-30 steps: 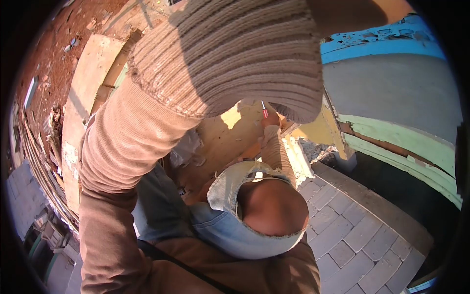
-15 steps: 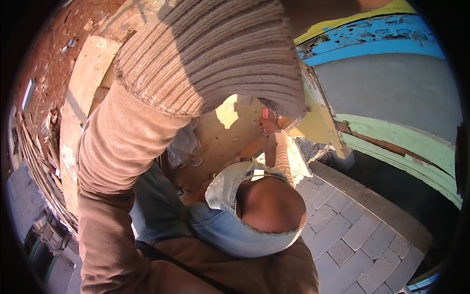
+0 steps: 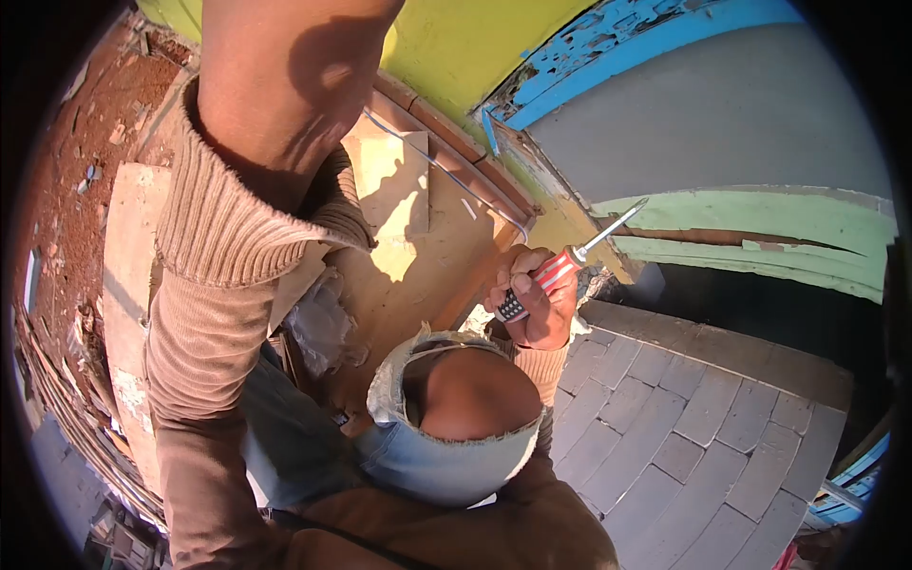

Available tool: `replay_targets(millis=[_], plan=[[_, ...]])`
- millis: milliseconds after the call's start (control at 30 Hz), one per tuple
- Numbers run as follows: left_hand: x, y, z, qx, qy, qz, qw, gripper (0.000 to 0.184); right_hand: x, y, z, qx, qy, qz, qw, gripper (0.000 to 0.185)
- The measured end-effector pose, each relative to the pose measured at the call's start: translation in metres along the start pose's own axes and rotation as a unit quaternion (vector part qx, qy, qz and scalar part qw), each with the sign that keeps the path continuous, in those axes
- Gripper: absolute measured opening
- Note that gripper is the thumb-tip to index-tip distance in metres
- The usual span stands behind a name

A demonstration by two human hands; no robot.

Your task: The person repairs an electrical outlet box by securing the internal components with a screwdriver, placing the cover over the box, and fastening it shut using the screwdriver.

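Observation:
My right hand (image 3: pixel 540 296) is closed around the handle of a screwdriver (image 3: pixel 556 273), in front of my bent knee. The handle is red and white with a black dotted end, and the metal shaft points up and to the right. My left forearm (image 3: pixel 285 90), in a brown ribbed sleeve (image 3: pixel 237 223), reaches up past the top edge of the view, so the left hand is hidden. Beyond the knee lies a light wooden board (image 3: pixel 408 256) with shadows across it.
A crumpled clear plastic sheet (image 3: pixel 323 323) lies left of the knee. Grey paving bricks (image 3: pixel 665 427) spread at the right, beside a dark gap (image 3: pixel 722 294) under a pale green panel (image 3: pixel 760 214). Wood strips (image 3: pixel 66 408) and reddish soil (image 3: pixel 114 123) are at the left.
My right hand has come up and nearer from beside the board, and the screwdriver now shows fully. The left sleeve has shifted left, baring the forearm and more of the board.

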State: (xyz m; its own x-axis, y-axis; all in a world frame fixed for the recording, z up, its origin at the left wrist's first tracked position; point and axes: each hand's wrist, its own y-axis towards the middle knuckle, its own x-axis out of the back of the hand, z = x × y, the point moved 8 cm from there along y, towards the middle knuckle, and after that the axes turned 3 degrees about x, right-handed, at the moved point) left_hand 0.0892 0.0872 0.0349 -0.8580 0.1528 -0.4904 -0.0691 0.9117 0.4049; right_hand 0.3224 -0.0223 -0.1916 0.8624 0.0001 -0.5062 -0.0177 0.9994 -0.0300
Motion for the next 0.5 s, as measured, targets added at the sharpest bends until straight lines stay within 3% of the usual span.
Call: replay_targets(millis=[133, 267, 467, 500], plan=[[-0.001, 0.005, 0.000, 0.000, -0.046, 0.059, 0.997, 0.030, -0.029, -0.001, 0.043, 0.096, 0.053, 0.064, 0.992, 0.018], [-0.001, 0.000, -0.007, -0.014, 0.001, -0.027, 1.000, 0.028, -0.037, 0.000, 0.063, 0.149, 0.083, 0.082, 0.982, 0.017], [0.001, -0.004, -0.008, -0.033, 0.075, -0.088, 0.993, 0.030, -0.033, -0.004, 0.073, 0.174, 0.113, 0.095, 0.974, 0.017], [0.010, -0.001, 0.004, -0.013, 0.033, -0.069, 0.997, 0.026, -0.035, -0.005, 0.077, 0.175, 0.093, 0.090, 0.976, 0.017]])
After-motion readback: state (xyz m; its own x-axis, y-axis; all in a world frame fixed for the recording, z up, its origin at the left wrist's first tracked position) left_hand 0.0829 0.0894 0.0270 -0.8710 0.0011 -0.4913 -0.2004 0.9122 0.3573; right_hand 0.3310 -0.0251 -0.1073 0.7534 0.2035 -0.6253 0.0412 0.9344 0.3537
